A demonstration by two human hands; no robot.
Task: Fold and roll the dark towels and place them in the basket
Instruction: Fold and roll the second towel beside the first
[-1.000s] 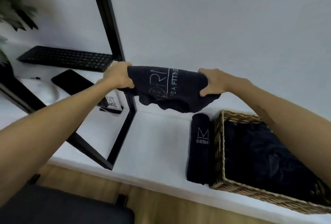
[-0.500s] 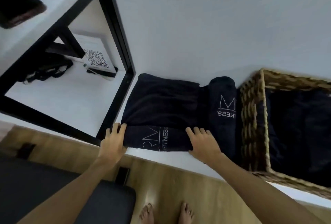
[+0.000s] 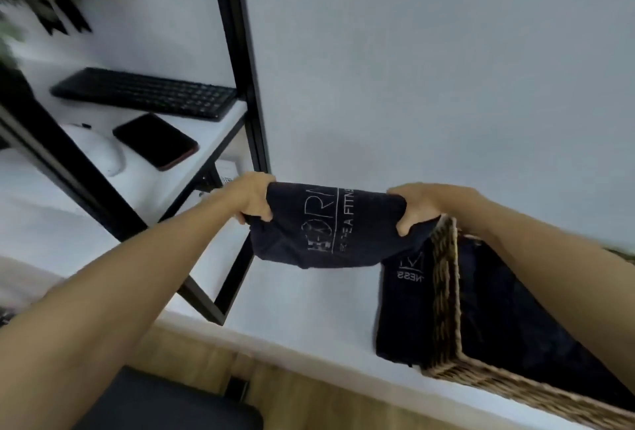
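A dark towel (image 3: 326, 227) with white lettering hangs in the air above the white shelf (image 3: 292, 299). My left hand (image 3: 254, 197) grips its left end and my right hand (image 3: 422, 206) grips its right end, close to the basket's near corner. A second dark towel (image 3: 403, 309), rolled and showing a white logo, lies on the shelf against the left wall of the wicker basket (image 3: 446, 292). Dark cloth (image 3: 508, 319) fills the basket; my right forearm hides part of it.
A black shelf frame (image 3: 240, 86) stands left of the towel. On the upper left shelf lie a black keyboard (image 3: 144, 93), a dark phone (image 3: 156, 144) and a white mouse (image 3: 103, 151). Plant leaves (image 3: 41, 0) show top left. A dark seat (image 3: 165, 405) and wooden floor lie below.
Half a second ago the towel lay flat on the shelf with both hands on its near edge. Now both hands hold it up in the air by its ends, and the view has tilted upward.
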